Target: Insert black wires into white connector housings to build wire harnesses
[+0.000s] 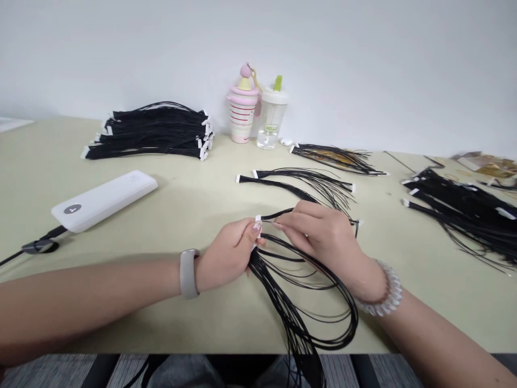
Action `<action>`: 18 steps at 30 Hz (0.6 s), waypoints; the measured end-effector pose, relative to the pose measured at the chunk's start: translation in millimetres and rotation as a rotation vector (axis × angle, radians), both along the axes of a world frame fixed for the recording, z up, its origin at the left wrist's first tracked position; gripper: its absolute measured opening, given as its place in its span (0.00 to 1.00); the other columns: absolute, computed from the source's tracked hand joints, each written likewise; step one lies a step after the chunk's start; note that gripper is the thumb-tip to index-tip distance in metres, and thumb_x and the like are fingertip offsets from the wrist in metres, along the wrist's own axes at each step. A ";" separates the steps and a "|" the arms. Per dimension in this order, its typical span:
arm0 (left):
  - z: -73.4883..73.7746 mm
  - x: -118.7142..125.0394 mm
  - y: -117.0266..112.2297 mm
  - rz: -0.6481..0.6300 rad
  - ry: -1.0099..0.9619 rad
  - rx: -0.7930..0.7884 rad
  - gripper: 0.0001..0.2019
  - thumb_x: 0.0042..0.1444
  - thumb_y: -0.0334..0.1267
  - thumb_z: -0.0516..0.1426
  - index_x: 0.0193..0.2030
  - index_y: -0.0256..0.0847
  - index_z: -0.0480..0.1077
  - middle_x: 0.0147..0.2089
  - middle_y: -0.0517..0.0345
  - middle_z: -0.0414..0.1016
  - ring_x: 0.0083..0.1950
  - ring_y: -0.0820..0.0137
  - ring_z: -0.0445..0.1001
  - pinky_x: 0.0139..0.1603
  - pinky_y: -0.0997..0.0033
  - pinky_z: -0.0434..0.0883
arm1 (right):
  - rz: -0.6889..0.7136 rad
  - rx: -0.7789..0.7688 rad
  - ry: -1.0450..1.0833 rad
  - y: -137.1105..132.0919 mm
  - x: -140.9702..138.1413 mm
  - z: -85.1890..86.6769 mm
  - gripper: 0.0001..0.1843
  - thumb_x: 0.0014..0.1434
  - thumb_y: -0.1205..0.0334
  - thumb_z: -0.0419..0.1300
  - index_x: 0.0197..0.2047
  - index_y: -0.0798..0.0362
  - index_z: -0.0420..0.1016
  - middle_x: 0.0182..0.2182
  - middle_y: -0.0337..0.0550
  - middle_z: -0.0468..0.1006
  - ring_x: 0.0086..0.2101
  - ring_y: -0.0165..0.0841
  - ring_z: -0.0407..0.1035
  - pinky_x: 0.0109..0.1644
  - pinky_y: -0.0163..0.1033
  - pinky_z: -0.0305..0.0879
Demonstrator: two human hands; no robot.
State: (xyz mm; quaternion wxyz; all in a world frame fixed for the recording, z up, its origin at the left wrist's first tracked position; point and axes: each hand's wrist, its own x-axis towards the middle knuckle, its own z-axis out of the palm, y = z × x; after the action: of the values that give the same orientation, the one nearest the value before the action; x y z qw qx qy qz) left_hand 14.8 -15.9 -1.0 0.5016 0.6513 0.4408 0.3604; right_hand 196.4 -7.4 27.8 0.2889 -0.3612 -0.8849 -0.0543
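Observation:
My left hand [228, 253] is closed around a bundle of thin black wires [301, 302] with a white connector [257, 220] at its top end. The wires loop down toward the table's front edge and hang over it. My right hand [323, 234] pinches the wires just right of the connector, fingertips pressed together. Both hands meet at the middle of the pale green table [181, 205]. A grey band sits on my left wrist, a clear coiled band on my right.
A stacked pile of black wire harnesses [151, 137] lies at the back left. Loose harnesses [307, 183] lie behind my hands, more [339, 157] beyond, and a heap [468, 210] at right. A white power bank [103, 200] lies left. Two drink cups [258, 110] stand by the wall.

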 end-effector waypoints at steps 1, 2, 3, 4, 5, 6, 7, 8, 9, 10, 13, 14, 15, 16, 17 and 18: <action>0.1 -0.3 0.2 -0.008 0.009 0.015 0.19 0.59 0.49 0.42 0.26 0.38 0.60 0.18 0.65 0.57 0.17 0.79 0.57 0.16 0.79 0.58 | 0.003 -0.016 -0.013 -0.7 -0.5 -0.4 0.10 0.60 0.65 0.51 0.34 0.53 0.74 0.24 0.38 0.66 0.25 0.23 0.60 0.28 0.30 0.53; 0.0 -0.5 0.5 -0.016 0.017 0.028 0.19 0.59 0.49 0.42 0.25 0.38 0.60 0.18 0.65 0.57 0.17 0.79 0.57 0.16 0.79 0.58 | 0.004 -0.033 -0.025 -1.1 -0.7 -1.0 0.11 0.60 0.64 0.50 0.35 0.53 0.74 0.24 0.38 0.66 0.25 0.23 0.59 0.28 0.30 0.53; -0.2 -0.7 0.7 -0.022 0.023 0.036 0.19 0.60 0.49 0.43 0.25 0.38 0.60 0.18 0.64 0.58 0.17 0.79 0.56 0.17 0.79 0.58 | 0.001 -0.041 -0.036 -1.1 -0.6 -1.5 0.11 0.61 0.64 0.50 0.35 0.53 0.74 0.24 0.38 0.66 0.25 0.23 0.59 0.28 0.30 0.53; -0.4 -0.8 0.8 -0.022 0.027 0.041 0.19 0.60 0.49 0.42 0.25 0.38 0.60 0.18 0.64 0.58 0.17 0.79 0.56 0.17 0.79 0.58 | -0.005 -0.038 -0.046 -0.6 0.0 -2.0 0.11 0.61 0.63 0.50 0.35 0.53 0.73 0.24 0.38 0.65 0.25 0.23 0.59 0.28 0.30 0.53; -0.8 -0.9 0.9 -0.019 0.028 0.039 0.20 0.60 0.49 0.42 0.25 0.38 0.60 0.18 0.64 0.57 0.18 0.79 0.56 0.17 0.79 0.58 | -0.016 -0.026 -0.059 0.2 0.9 -2.3 0.11 0.61 0.63 0.50 0.35 0.53 0.73 0.24 0.38 0.65 0.25 0.24 0.59 0.28 0.30 0.53; -1.1 -0.9 1.0 -0.012 0.027 0.031 0.20 0.60 0.49 0.42 0.25 0.38 0.60 0.18 0.64 0.57 0.18 0.79 0.56 0.17 0.79 0.57 | -0.031 -0.004 -0.071 1.3 2.2 -2.2 0.10 0.61 0.62 0.50 0.35 0.53 0.73 0.25 0.38 0.66 0.25 0.24 0.59 0.28 0.31 0.53; -1.4 -0.8 1.0 -0.004 0.024 0.019 0.20 0.60 0.50 0.42 0.25 0.38 0.60 0.18 0.64 0.57 0.17 0.79 0.56 0.17 0.79 0.57 | -0.048 0.030 -0.084 2.4 3.8 -1.3 0.10 0.60 0.60 0.51 0.34 0.53 0.72 0.25 0.39 0.66 0.26 0.25 0.60 0.29 0.31 0.54; -1.7 -0.7 1.1 0.005 0.016 0.005 0.20 0.60 0.50 0.42 0.25 0.38 0.60 0.18 0.64 0.57 0.17 0.79 0.56 0.17 0.79 0.57 | -0.068 0.077 -0.096 3.3 5.5 0.4 0.11 0.59 0.57 0.52 0.34 0.53 0.71 0.26 0.40 0.67 0.27 0.26 0.60 0.30 0.33 0.54; -2.0 -0.6 1.2 0.015 0.004 -0.010 0.20 0.59 0.51 0.41 0.25 0.38 0.59 0.19 0.64 0.57 0.17 0.79 0.56 0.16 0.79 0.57 | -0.091 0.129 -0.110 3.7 7.3 3.0 0.13 0.58 0.53 0.54 0.33 0.54 0.71 0.27 0.42 0.68 0.29 0.29 0.61 0.31 0.34 0.55; -2.2 -0.4 1.5 0.028 -0.015 -0.029 0.21 0.59 0.51 0.41 0.25 0.38 0.59 0.19 0.64 0.57 0.17 0.80 0.56 0.16 0.80 0.57 | -0.116 0.184 -0.120 3.4 9.1 6.4 0.16 0.56 0.49 0.55 0.32 0.55 0.70 0.28 0.44 0.68 0.30 0.31 0.61 0.33 0.36 0.55; -2.7 0.1 3.1 0.092 -0.084 -0.084 0.20 0.58 0.53 0.42 0.26 0.38 0.57 0.22 0.64 0.58 0.16 0.81 0.56 0.14 0.80 0.58 | -0.167 0.241 -0.100 -2.4 13.1 19.7 0.22 0.50 0.42 0.57 0.25 0.55 0.66 0.26 0.46 0.67 0.29 0.33 0.58 0.33 0.39 0.55; -2.8 0.3 3.9 0.115 -0.107 -0.099 0.20 0.58 0.53 0.43 0.26 0.39 0.57 0.23 0.64 0.59 0.16 0.82 0.57 0.13 0.80 0.58 | -0.162 0.175 -0.089 -5.7 13.8 23.8 0.22 0.50 0.43 0.58 0.22 0.55 0.64 0.24 0.44 0.66 0.27 0.31 0.57 0.31 0.37 0.54; -2.8 0.4 4.7 0.133 -0.126 -0.109 0.20 0.57 0.54 0.43 0.27 0.39 0.57 0.24 0.64 0.59 0.16 0.82 0.58 0.13 0.80 0.59 | -0.145 0.061 -0.092 -9.5 14.2 27.2 0.22 0.51 0.44 0.57 0.21 0.54 0.62 0.21 0.41 0.64 0.24 0.28 0.56 0.29 0.36 0.52; -2.7 0.6 5.4 0.146 -0.141 -0.117 0.20 0.57 0.54 0.43 0.28 0.39 0.58 0.25 0.64 0.60 0.15 0.82 0.58 0.13 0.80 0.59 | -0.122 -0.088 -0.114 -13.3 14.1 29.5 0.22 0.53 0.45 0.56 0.20 0.54 0.60 0.19 0.39 0.63 0.22 0.26 0.54 0.26 0.34 0.51; -2.5 0.8 6.1 0.154 -0.153 -0.120 0.20 0.57 0.54 0.43 0.29 0.39 0.58 0.25 0.64 0.60 0.15 0.82 0.59 0.13 0.80 0.60 | -0.095 -0.249 -0.155 -16.9 13.6 30.4 0.22 0.55 0.47 0.54 0.19 0.54 0.60 0.17 0.37 0.61 0.20 0.24 0.51 0.24 0.33 0.48; -2.2 1.0 6.7 0.158 -0.162 -0.122 0.20 0.57 0.55 0.44 0.29 0.39 0.58 0.25 0.64 0.60 0.15 0.82 0.60 0.12 0.80 0.60 | -0.066 -0.393 -0.204 -20.0 12.6 29.8 0.22 0.57 0.49 0.52 0.19 0.54 0.60 0.15 0.35 0.60 0.18 0.23 0.50 0.22 0.32 0.46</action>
State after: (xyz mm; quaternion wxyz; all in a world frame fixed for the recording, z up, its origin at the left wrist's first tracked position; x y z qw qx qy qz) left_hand 15.9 -9.2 -3.2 0.5442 0.5514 0.4702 0.4227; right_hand 209.0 -27.4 57.6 0.1198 -0.4320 -0.8908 0.0736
